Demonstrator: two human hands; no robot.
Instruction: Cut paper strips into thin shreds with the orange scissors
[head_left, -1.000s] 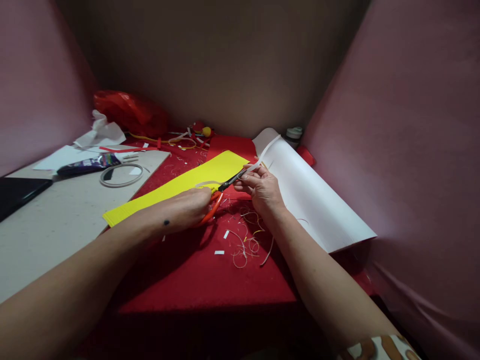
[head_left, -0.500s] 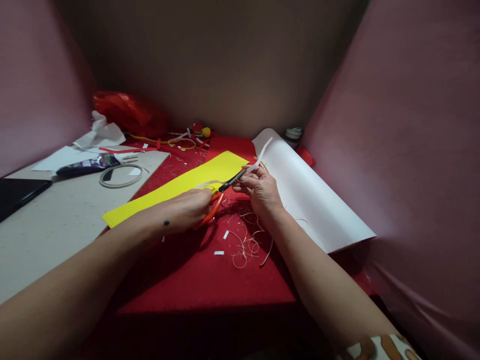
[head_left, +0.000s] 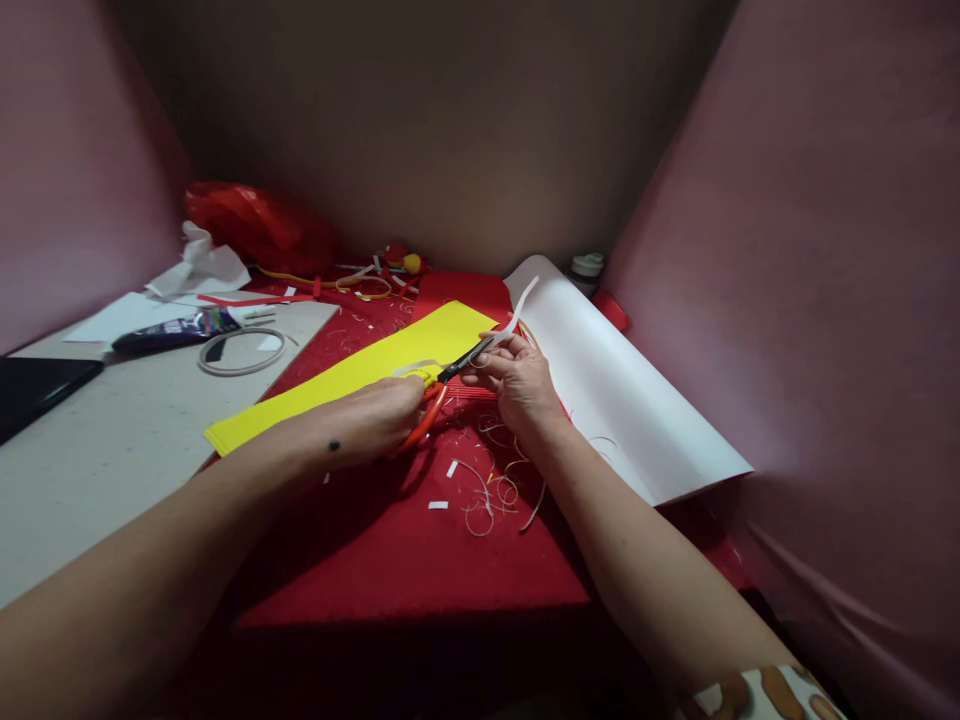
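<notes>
My left hand (head_left: 375, 418) is closed round the orange handles of a pair of scissors (head_left: 442, 385), whose dark blades point up and right. My right hand (head_left: 517, 385) pinches a thin white paper strip (head_left: 517, 310) that curls upward from the fingers, right at the blade tips. Both hands hover over a red sheet (head_left: 405, 540) on the table. A long yellow sheet (head_left: 337, 385) lies slantwise under and left of the scissors.
A large white sheet (head_left: 622, 390), curled at its far end, lies to the right. Thin paper trimmings (head_left: 487, 490) litter the red sheet. On the left are a grey ring (head_left: 241, 352), a dark tube (head_left: 176, 330), white paper, a red plastic bag (head_left: 255, 225) and a dark flat object (head_left: 34, 385).
The white strip's free end has curled and shifted slightly left. My right hand has drifted a little left and down. The scissors stay in nearly the same place.
</notes>
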